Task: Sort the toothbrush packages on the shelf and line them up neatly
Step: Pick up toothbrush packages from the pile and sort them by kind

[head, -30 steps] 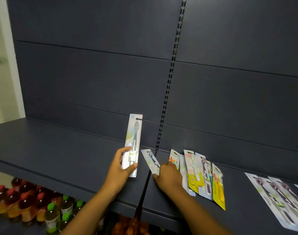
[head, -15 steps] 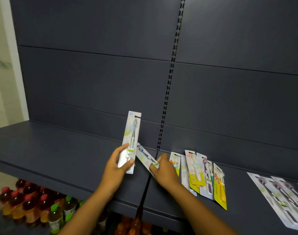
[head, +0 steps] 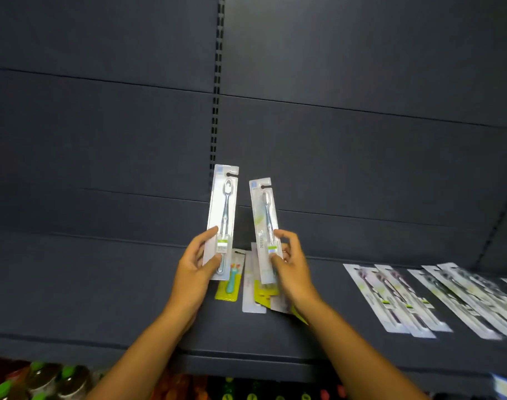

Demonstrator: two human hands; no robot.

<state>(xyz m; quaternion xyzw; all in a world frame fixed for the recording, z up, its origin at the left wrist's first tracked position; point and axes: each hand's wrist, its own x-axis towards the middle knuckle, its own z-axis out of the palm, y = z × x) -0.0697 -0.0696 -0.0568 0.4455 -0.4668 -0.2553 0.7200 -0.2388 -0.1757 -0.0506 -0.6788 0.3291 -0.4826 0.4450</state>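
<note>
Each hand grips one toothbrush package upright above the shelf (head: 102,284) — left hand (head: 195,268) clamped on the left package (head: 222,215), right hand (head: 289,265) on the right package (head: 265,226).

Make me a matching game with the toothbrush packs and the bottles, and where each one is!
Things:
1. left hand's toothbrush pack
2. right hand's toothbrush pack
3. yellow pack with teal brush
4. green-capped bottles

Places:
A. below the shelf
B. flat on the shelf, between the hands
C. held up, further left
D. held up, further right

Pairs: 1-C, 2-D, 3-B, 4-A
</note>
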